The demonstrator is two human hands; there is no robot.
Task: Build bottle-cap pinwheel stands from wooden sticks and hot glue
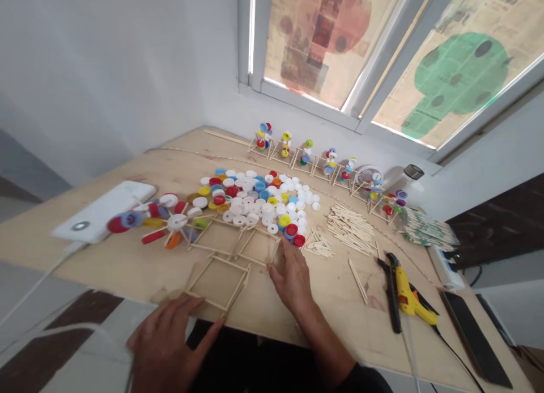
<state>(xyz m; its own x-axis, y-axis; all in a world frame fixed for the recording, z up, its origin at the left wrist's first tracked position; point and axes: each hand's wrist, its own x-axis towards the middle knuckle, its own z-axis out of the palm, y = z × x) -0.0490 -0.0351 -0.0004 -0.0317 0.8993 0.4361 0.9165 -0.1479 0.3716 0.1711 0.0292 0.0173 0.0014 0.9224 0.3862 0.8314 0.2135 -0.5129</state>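
Observation:
Three square frames of thin wooden sticks rest on the table in front of me. My left hand (174, 330) is at the near stick frame (219, 283), its thumb and fingers apart around the frame's lower edge. Up and to the right, my right hand (289, 271) has thumb and fingertips at the right side of another stick frame (258, 245). The third stick frame (215, 238) lies to the left of that one. Beyond them spreads a pile of bottle caps (250, 200) in white, red, blue and yellow.
Left are a white box (104, 211) and a cap wheel (176, 222). Small cap-and-stick models (306, 156) line the wall. To the right are loose sticks (349, 227), a yellow glue gun (410, 296), black pliers (391, 294) and a black phone-like slab (476, 336).

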